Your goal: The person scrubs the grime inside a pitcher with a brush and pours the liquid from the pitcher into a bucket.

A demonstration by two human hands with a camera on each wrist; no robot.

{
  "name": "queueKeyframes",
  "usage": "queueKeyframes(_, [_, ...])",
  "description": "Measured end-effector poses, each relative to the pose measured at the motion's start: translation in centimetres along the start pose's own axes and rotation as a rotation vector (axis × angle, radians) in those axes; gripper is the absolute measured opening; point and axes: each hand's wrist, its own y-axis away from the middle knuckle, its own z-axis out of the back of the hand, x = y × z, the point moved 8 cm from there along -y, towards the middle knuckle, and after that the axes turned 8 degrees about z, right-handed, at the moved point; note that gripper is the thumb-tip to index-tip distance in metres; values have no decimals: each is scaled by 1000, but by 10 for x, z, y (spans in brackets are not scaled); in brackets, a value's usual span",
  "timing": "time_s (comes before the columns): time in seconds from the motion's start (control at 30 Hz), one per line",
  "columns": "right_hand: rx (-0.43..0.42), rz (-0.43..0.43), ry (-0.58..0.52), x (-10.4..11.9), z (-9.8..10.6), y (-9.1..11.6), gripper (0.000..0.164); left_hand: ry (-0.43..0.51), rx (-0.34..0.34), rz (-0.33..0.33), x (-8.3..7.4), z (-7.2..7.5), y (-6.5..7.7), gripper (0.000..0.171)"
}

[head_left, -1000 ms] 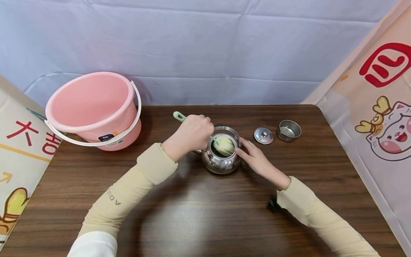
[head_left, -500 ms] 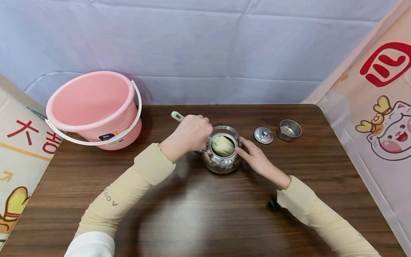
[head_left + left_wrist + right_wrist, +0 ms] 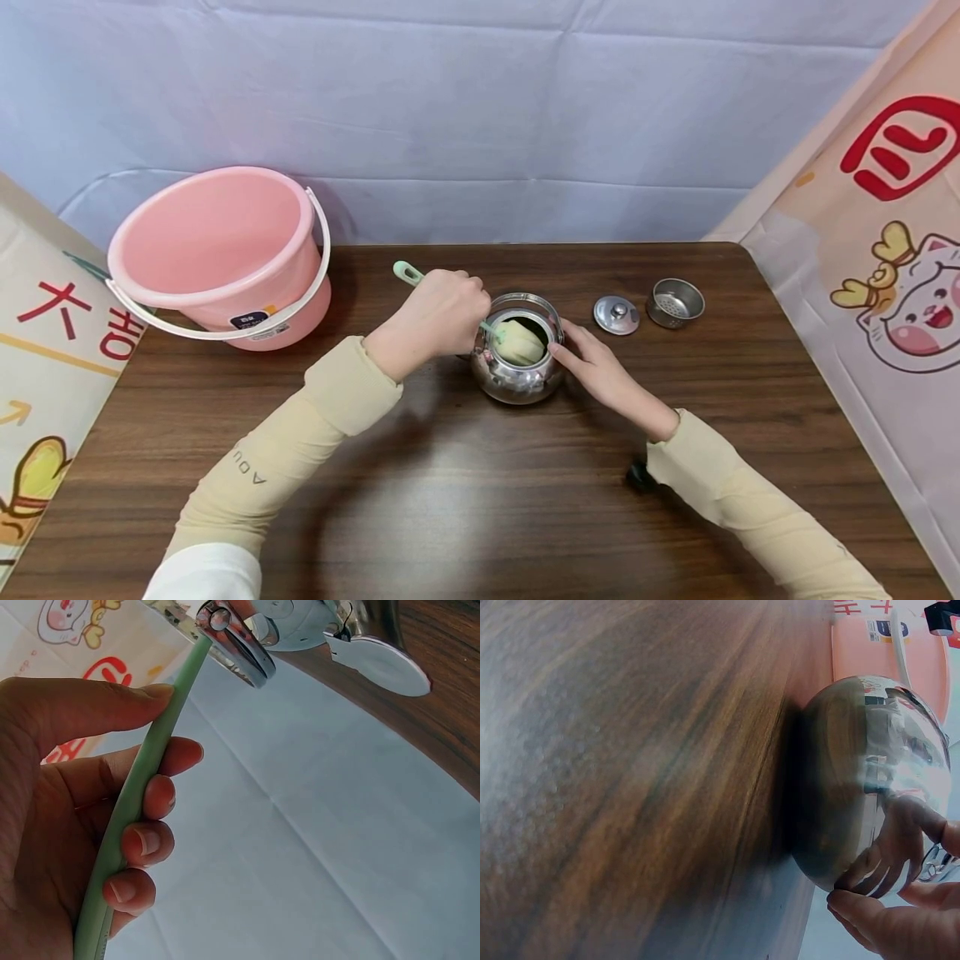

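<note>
My left hand [image 3: 446, 312] grips the pale green handle [image 3: 139, 784] of a sponge brush, fingers curled round it and thumb along its side. The brush's soft pale yellow-green head [image 3: 519, 343] sits within the open mouth of a shiny steel teapot [image 3: 517, 385], towards the left of the opening. A raised metal bail handle [image 3: 536, 298] arches behind that mouth, and the spout [image 3: 382, 664] shows in the left wrist view. On the pot's right side my right hand [image 3: 600, 371] holds it, thumb at the rim and fingers against the rounded wall [image 3: 870, 780].
To the right on the wooden table [image 3: 450, 508] lie the steel lid [image 3: 617, 316] and a small perforated strainer cup [image 3: 675, 303]. A large pink bucket [image 3: 225, 242] with a white handle stands at the back left. Cloth backdrops rise behind and at both sides.
My left hand has drawn slightly left with the brush, and its head has shifted left inside the teapot's mouth. My right hand and the teapot stay in place.
</note>
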Motion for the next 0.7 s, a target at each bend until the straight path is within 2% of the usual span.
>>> queueKeyframes(0.7, [-7,3,-4,1,1,0,55,-3,21,-33,-12,6,1,16])
